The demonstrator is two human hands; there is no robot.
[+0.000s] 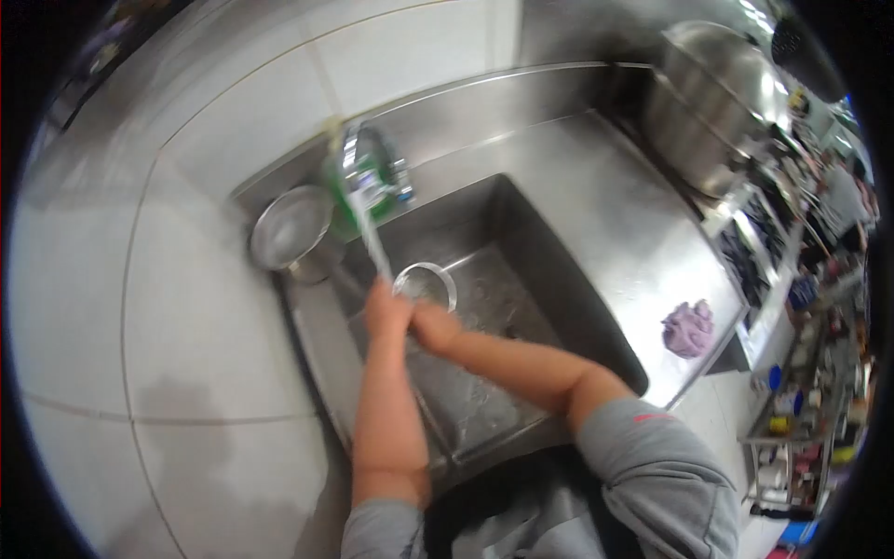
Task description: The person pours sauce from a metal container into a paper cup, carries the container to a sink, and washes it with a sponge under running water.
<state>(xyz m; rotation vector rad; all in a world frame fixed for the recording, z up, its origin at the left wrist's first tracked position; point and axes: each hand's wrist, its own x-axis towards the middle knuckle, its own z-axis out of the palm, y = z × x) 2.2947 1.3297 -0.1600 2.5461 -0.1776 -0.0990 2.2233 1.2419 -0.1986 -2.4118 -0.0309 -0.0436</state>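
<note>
Both of my hands are close together over the left part of the steel sink (521, 270). My left hand (387, 309) is just below the pale stream or hose (371, 233) that comes down from the faucet (352, 154); its fingers are blurred. Beside it, my right hand (434, 326) is at the lower edge of a round, pale-rimmed container (426, 279) and seems to hold it. Part of that container is hidden behind the hands. Whether my left hand touches it cannot be made out.
A metal bowl or pot (293, 228) stands at the sink's left corner, beside a green bottle or container (346, 200). A crumpled purple cloth (688, 329) lies on the right counter. Large steel pots (712, 102) stand at the back right, near a stove (759, 233).
</note>
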